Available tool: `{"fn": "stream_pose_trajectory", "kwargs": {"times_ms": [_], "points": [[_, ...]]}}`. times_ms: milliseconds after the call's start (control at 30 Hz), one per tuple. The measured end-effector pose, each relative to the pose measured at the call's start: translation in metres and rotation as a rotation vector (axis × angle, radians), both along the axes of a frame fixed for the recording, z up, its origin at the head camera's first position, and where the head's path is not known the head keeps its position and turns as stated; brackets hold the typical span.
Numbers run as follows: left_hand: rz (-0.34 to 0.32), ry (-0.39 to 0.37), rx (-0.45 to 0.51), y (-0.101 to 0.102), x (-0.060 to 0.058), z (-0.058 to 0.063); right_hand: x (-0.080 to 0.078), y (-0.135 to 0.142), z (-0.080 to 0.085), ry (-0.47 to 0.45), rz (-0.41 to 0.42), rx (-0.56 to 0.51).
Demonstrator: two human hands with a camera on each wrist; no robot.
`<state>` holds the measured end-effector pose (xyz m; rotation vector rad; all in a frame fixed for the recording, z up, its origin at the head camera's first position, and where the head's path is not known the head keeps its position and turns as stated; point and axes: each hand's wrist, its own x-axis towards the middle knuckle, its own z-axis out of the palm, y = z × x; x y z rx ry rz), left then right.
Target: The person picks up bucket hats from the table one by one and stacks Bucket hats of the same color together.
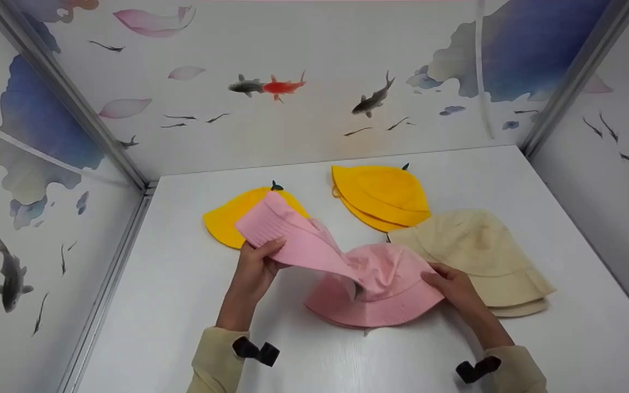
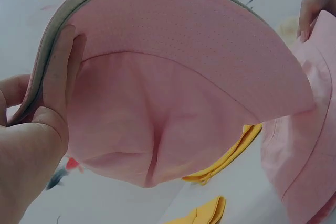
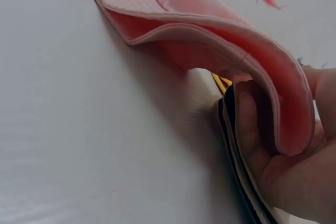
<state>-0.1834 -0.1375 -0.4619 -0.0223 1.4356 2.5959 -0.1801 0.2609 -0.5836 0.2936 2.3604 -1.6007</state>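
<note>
My left hand (image 1: 257, 270) grips the brim of a pink bucket hat (image 1: 298, 243), raised and tilted above the table. In the left wrist view, the fingers (image 2: 58, 72) wrap over the brim edge, with the hat's pink underside (image 2: 178, 30) and grey-green edging facing the camera. To its right sits a second pink bucket hat (image 1: 402, 289), crown up. My right hand (image 1: 456, 284) pinches this hat's brim at the right side. The raised hat's brim overlaps its crown in the head view. Two brim layers (image 3: 252, 56) curve above the right palm in the right wrist view.
Behind the raised hat lies a yellow hat (image 1: 224, 218) with a green leaf tip. More yellow hats (image 1: 383, 196), stacked, lie at the back. Beige bucket hats (image 1: 478, 251), also stacked, lie beside my right hand. Patterned panels (image 1: 314, 125) enclose the white table (image 1: 150, 305).
</note>
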Motion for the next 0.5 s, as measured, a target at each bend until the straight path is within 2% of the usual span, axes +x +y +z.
{"fn": "stream_pose_trajectory", "kwargs": {"times_ms": [267,500], "points": [[-0.073,0.019,0.056,0.029,-0.007,0.012,0.0,-0.002,0.001,0.003,0.002,-0.003],[-0.145,0.088,0.09,0.058,-0.014,0.021,-0.001,0.001,0.0,-0.018,0.013,-0.01]]}}
